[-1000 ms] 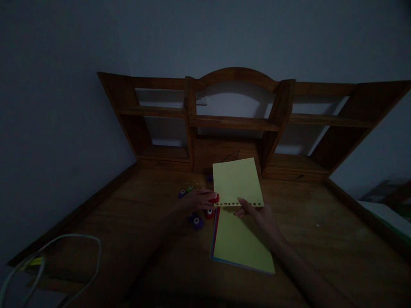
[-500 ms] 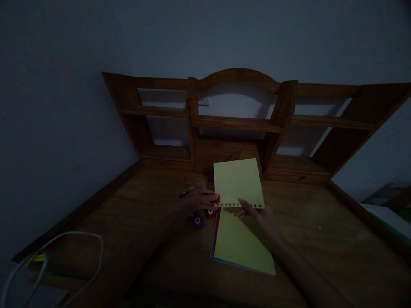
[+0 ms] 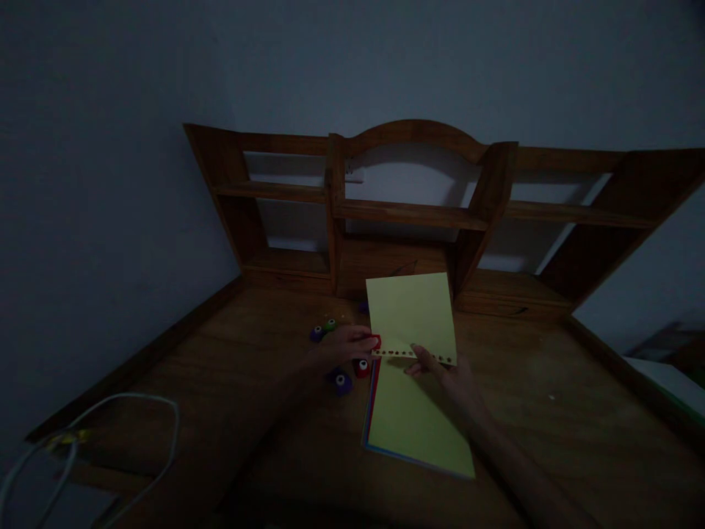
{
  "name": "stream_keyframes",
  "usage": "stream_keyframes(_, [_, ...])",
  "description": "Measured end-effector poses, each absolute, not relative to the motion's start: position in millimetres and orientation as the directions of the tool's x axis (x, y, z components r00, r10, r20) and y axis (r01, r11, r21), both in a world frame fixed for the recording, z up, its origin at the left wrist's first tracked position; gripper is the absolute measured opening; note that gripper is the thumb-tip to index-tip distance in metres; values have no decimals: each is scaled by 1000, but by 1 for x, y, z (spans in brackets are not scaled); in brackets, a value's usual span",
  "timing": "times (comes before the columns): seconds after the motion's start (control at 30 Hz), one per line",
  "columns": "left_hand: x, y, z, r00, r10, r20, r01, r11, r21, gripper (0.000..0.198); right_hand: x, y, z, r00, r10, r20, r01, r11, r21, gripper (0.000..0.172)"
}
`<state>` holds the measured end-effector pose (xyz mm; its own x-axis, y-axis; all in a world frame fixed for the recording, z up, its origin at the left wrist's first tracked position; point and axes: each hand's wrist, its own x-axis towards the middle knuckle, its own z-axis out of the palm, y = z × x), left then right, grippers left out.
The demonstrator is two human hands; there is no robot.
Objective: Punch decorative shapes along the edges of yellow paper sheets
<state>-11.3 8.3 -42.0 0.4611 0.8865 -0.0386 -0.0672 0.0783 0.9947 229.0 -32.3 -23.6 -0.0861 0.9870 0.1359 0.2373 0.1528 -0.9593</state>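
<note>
A pale yellow rectangular sheet of paper (image 3: 410,305), with a row of small cut-out shapes along its near edge, is held up above a light-brown wooden worktop (image 3: 529,426). The right hand (image 3: 438,369) pinches that near edge, thumb on top and fingers below. At the sheet's near left corner, the left hand (image 3: 351,344) has its fingers closed around a small red craft punch (image 3: 377,342), which touches the paper.

Just below the raised sheet lies a stack of coloured paper (image 3: 421,422), yellow on top, with red and blue edges showing at its left side. Near the left hand sit more small rounded punches: a red one with a white face (image 3: 362,368), a purple one (image 3: 342,383) nearer the viewer, and, beyond the wrist, a green one (image 3: 330,324) beside another purple one (image 3: 316,334).

Behind, a brown wooden shelf unit (image 3: 410,213) with an arched centre stands before a dim, plain wall (image 3: 385,59). A white cable (image 3: 175,433) loops at lower left.
</note>
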Motion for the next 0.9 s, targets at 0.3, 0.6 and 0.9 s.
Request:
stream_keyframes(0.3, [-5,-3,-32,365,926,96,69,-129,989,31,227,-37,-18,-91,984,153,252,172,-952,42])
stream_keyframes(0.6, [2,-3,-49,277,946,171,78,-200,977,23,227,-37,-17,-83,982,173,255,188,-949,41])
stream_keyframes(0.9, [-2,2,-33,382,909,166,103,-220,970,31,230,-33,-19,-31,983,184,213,186,-959,41])
